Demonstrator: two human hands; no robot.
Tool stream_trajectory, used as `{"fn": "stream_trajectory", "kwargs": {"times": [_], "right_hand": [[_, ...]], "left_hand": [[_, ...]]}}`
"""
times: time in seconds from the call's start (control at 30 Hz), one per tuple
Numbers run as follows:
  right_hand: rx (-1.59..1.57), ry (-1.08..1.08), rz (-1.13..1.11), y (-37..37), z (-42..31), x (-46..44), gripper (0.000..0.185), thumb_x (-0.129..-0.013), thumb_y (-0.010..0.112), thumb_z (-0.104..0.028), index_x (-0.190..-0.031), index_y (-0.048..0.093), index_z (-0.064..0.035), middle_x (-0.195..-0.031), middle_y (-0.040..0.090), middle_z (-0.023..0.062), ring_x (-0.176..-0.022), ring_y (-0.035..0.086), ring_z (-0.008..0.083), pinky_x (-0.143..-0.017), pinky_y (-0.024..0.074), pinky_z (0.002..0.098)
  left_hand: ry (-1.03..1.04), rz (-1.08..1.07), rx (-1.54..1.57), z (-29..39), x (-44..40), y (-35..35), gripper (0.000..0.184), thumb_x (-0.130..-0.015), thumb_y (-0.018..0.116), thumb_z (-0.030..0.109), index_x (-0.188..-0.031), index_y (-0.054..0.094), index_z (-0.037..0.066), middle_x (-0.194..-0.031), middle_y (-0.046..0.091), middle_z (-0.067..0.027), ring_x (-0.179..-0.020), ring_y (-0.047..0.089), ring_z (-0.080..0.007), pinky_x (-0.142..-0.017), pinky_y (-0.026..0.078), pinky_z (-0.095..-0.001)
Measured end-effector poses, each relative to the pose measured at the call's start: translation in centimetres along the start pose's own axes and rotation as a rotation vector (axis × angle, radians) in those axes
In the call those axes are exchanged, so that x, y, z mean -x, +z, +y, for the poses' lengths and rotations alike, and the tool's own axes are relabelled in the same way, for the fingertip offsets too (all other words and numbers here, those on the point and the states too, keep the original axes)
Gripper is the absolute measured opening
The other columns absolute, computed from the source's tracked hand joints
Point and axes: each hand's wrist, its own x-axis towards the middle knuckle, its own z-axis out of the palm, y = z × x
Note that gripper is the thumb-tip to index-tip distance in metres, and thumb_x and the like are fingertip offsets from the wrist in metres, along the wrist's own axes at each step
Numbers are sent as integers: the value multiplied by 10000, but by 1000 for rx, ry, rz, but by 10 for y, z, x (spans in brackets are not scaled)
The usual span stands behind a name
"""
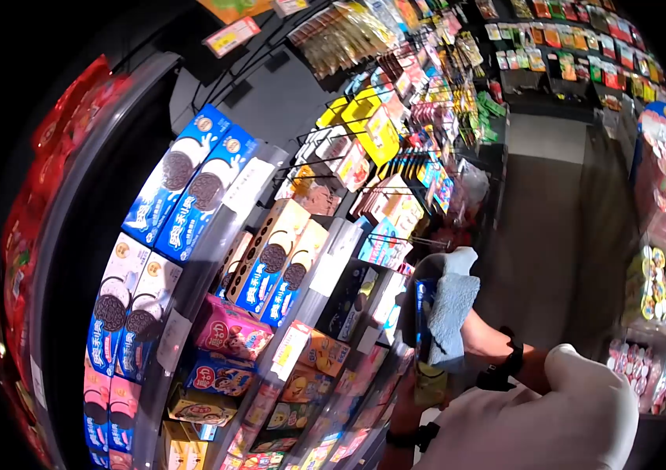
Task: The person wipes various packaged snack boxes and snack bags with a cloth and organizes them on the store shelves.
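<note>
A light blue cloth [456,309] is draped over my right hand [474,333], which is closed on it; most of the fingers are hidden. Lower down, my left hand [406,403] is in shadow, against a snack packet [431,384] with a dull yellow-green lower part. A dark blue printed surface [424,298] shows beside the cloth's left edge; I cannot tell whether it belongs to the same packet. Black bands circle both wrists, and a white sleeve covers my right arm. Both hands are just right of the shelf fronts.
Tilted shelves at left hold blue Oreo boxes [200,184], pink-and-white Oreo boxes [125,313] and a pink snack bag [231,327]. Price strips [292,350] line the shelf edges. Wire racks [333,149] with hanging packets jut out above. A floor aisle [548,235] runs between displays.
</note>
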Motion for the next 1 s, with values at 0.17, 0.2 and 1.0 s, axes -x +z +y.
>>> {"fn": "stream_trajectory", "kwargs": {"times": [0.17, 0.2, 1.0], "right_hand": [[216, 24, 73, 3, 23, 33, 400, -1006, 567, -389, -1266, 562, -84, -1147, 644, 46, -989, 641, 158, -865, 543, 322], [235, 23, 81, 2, 23, 37, 395, -1007, 569, -379, -1270, 558, -84, -1155, 640, 44, -996, 637, 155, -871, 540, 321], [195, 96, -36, -10, -36, -7, 399, -1020, 557, -352, -1317, 523, -89, -1227, 596, 27, -1068, 600, 153, -948, 508, 373]], "left_hand": [[763, 319, -2181, -52, 4, -69, 515, -976, 487, 492, -1149, 567, 14, -1000, 655, -132, -912, 623, -282, -961, 457, -474], [888, 364, -2441, -48, 8, -61, 474, -967, 532, 467, -1126, 575, 22, -1042, 657, -121, -974, 626, -293, -1041, 445, -504], [121, 215, -97, 12, 3, 47, 294, -812, 786, 67, -1023, 613, -43, -805, 690, -112, -748, 674, -191, -692, 545, -335]]}}
